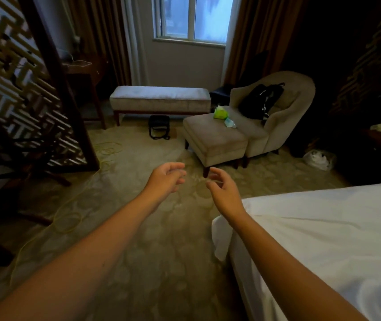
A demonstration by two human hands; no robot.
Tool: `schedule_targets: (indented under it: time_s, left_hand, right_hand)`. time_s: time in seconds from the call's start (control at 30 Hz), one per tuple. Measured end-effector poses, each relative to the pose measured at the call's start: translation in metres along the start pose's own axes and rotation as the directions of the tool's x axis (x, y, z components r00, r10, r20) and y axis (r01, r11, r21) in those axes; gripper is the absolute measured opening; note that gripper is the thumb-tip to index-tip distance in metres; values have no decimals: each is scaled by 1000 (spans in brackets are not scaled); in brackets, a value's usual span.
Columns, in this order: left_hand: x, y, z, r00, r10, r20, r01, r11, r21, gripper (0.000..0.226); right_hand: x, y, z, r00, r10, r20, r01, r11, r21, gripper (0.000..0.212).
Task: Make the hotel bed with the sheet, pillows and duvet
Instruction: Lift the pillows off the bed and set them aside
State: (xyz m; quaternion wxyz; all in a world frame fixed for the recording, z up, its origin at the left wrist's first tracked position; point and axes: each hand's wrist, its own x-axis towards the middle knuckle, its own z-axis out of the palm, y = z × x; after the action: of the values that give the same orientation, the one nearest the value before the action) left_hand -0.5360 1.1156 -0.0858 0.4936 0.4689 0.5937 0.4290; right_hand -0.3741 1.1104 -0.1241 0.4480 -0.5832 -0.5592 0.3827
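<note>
Both hands out front over the carpet point(157, 239), left hand point(165, 179) and right hand point(221, 189) loosely curled, holding nothing; sheet-covered bed point(323, 239) at 4 o'clock.

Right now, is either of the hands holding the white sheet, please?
No, the left hand and right hand are both empty above the carpet, not gripping the white sheet.

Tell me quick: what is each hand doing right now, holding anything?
Left hand: open, fingers loosely curled, holding nothing, above the carpet.
Right hand: open, fingers loosely curled, holding nothing, near the corner of the white sheet.
</note>
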Motion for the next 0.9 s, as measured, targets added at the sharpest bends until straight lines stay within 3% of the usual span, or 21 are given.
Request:
schedule_targets:
  time_s: [0.27, 0.43, 0.63, 0.9]
  left_hand:
    - [186, 27, 34, 994, -12, 113, 12, 1000, 1, 27]
    - [320, 55, 76, 966, -5, 259, -9, 999, 49, 28]
    - [449, 97, 133, 892, -9, 452, -64, 987, 146, 28]
    - [566, 118, 226, 786, -43, 617, -65, 986, 152, 27]
  right_hand:
    - [169, 12, -7, 996, 14, -91, -17, 999, -28, 42]
    - [285, 26, -23, 966, 57, -253, -64, 998, -19, 44]
    - [395, 36, -48, 896, 119, -428, -126, 992, 12, 38]
    - [502, 71, -105, 787, 211, -580, -230, 972, 43, 41]
